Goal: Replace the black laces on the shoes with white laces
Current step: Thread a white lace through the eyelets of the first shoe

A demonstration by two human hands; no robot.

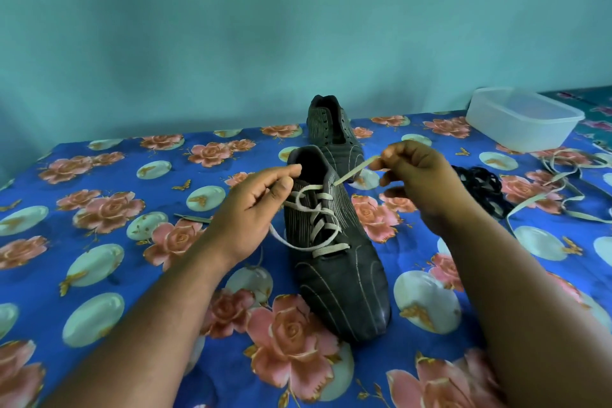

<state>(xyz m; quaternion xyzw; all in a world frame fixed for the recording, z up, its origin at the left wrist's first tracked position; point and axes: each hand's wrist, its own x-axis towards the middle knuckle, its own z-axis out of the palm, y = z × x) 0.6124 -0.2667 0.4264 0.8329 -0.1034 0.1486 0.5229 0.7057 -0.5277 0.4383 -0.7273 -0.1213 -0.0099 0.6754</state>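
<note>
1. near dark shoe (pixel 337 262) stands on the floral sheet (pixel 109 149), white lace (pixel 326 227) crisscrossed through its eyelets.
2. left hand (pixel 251 209) grip pinches one lace end; the pinch point is hidden.
3. right hand (pixel 420 172) grip pinches the other end.
4. black laces (pixel 480 185) partly hidden behind the right wrist.
5. far shoe (pixel 328 124) unlaced, its toe hidden.

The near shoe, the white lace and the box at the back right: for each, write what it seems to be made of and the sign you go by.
Near shoe: probably leather or synthetic leather, dark grey, matte with a faint sheen; stitched lines run along it.
White lace: flat woven fabric, likely cotton or polyester; it bends limply.
Box: translucent plastic, smooth, with a rolled rim.
</note>
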